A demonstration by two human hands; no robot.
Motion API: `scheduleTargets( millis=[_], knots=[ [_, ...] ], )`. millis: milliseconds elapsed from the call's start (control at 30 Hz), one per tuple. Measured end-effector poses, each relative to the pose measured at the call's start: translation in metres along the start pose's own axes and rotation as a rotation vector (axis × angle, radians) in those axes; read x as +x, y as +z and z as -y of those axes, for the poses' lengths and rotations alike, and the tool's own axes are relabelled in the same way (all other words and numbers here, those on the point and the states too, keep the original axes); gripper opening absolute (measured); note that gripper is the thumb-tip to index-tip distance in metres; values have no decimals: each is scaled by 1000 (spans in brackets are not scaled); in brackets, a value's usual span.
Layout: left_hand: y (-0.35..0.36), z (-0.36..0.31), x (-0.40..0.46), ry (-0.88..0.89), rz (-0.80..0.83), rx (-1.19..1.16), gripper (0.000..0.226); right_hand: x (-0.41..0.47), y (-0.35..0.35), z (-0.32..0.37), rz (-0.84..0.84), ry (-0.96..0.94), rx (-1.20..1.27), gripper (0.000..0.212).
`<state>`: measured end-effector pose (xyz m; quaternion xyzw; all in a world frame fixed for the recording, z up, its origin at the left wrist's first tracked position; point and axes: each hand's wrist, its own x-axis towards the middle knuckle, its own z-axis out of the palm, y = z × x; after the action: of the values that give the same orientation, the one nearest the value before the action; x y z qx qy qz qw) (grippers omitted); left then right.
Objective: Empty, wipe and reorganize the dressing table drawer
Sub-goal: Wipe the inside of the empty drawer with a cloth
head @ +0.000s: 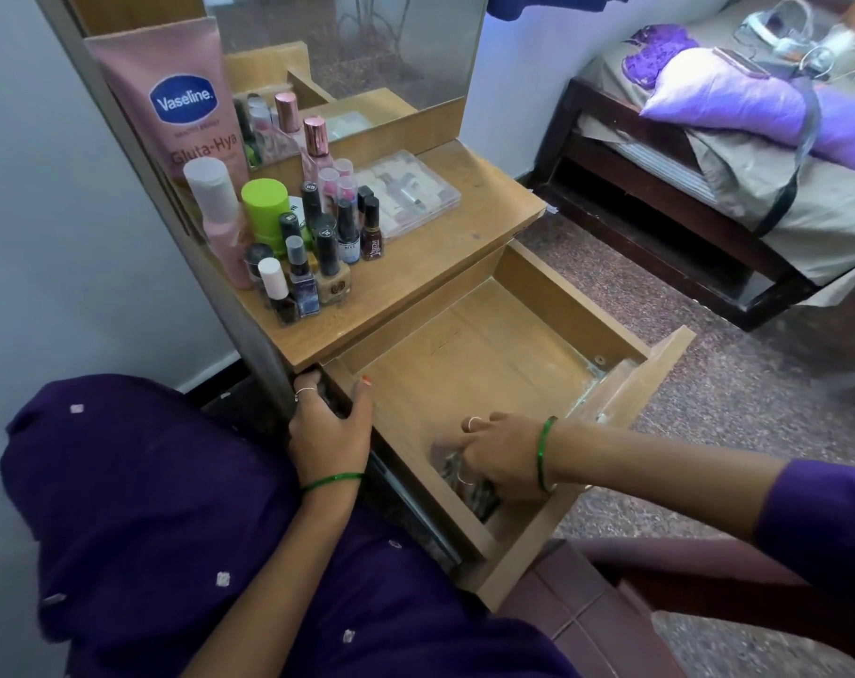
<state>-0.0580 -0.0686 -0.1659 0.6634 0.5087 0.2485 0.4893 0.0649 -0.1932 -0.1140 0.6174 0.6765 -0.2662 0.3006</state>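
Observation:
The wooden drawer (552, 296) of the dressing table is pulled out, and most of its floor is bare. My left hand (330, 423) grips the drawer's near left side wall, thumb inside. My right hand (501, 457) reaches down into the near corner of the drawer and holds a clear plastic packet with dark items (457, 474); the hand hides part of the packet. On the table top (445, 252) stand several nail polish bottles (318, 256), a green-capped jar (265, 208), a pink Vaseline tube (181, 105) and a clear plastic case (406, 190).
A mirror (367, 46) rises behind the table top. A bed with a purple pillow (738, 100) and a grey bag (782, 183) stands at the right across speckled floor. A reddish plastic stool (587, 623) sits below the drawer front. My purple-clothed knee fills the lower left.

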Motion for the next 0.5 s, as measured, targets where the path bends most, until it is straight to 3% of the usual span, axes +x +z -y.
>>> scheduleTargets(
  millis=[267, 400, 500],
  knots=[
    [-1, 0, 0, 9, 21, 14, 59, 1, -5, 3, -38, -124, -447, 28],
    [-2, 0, 1, 4, 25, 14, 60, -17, -9, -34, 66, 155, -513, 31],
    [-1, -1, 0, -10, 8, 23, 61, -26, -14, -46, -32, 225, -334, 27]
  ],
)
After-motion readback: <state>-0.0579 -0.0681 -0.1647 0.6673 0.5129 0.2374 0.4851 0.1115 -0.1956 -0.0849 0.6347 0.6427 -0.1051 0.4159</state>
